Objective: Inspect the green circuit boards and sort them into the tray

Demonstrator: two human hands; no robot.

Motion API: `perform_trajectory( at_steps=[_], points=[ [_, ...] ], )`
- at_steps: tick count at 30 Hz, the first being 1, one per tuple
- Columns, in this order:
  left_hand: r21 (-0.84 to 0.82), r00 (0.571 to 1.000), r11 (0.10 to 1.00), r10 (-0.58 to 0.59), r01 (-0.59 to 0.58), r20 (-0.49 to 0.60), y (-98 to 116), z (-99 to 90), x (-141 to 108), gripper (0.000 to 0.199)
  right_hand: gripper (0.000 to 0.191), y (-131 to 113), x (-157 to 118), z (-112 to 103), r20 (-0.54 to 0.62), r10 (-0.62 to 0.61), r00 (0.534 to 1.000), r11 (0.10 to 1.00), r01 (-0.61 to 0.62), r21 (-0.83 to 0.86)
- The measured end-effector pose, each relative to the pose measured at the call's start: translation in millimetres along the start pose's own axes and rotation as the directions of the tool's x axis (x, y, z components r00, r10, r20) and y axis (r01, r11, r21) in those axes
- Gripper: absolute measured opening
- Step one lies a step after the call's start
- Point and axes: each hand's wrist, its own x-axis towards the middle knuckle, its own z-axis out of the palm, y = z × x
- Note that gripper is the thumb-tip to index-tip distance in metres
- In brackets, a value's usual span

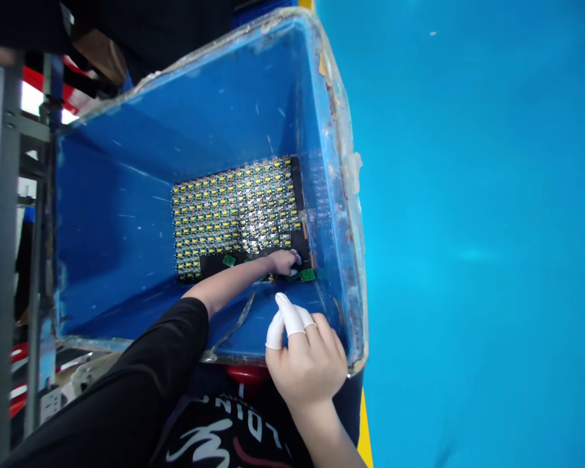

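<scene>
My left hand (285, 261) reaches down to the floor of a deep blue bin (112, 195). Its fingers, with pale tips, curl in beside a green circuit board (308, 275); what they grip, if anything, is too small to make out. Rows of small circuit boards (234, 208) with yellow parts cover most of the bin's floor. Another green board (229, 260) lies apart on the dark sheet. Over the bin's near edge, my right hand (308, 354) is closed, white finger cots on its thumb and fingers pressed together. Nothing shows between them.
High bin walls surround the boards, and the worn rim (344, 175) has clear tape along it. A bright blue floor (478, 195) stretches to the right. Along the left stands a grey metal frame (10, 227). A dark-clothed person (170, 32) is partly visible beyond the bin.
</scene>
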Motion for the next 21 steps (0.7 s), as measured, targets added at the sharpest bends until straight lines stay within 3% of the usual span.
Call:
perform_trajectory(
  at_steps=[5, 13, 21],
  points=[
    [0.0, 0.999, 1.0, -0.005, 0.005, 0.034, 11, 8.5, -4, 0.027, 0.032, 0, 1, -1, -0.006, -0.001, 1.0, 1.0, 0.001, 0.005],
    [0.099, 0.98, 0.994, -0.032, 0.052, -0.196, -5, -3.7, -4, 0.03, 0.02, 0, 1, 0, -0.017, 0.009, 1.0, 1.0, -0.008, 0.026],
    [0.19, 0.979, 0.98, 0.092, -0.056, -0.183, -17, 26.1, -29, 0.023, 0.029, 0, 1, -1, -0.008, 0.002, 1.0, 1.0, -0.002, 0.013]
  ],
)
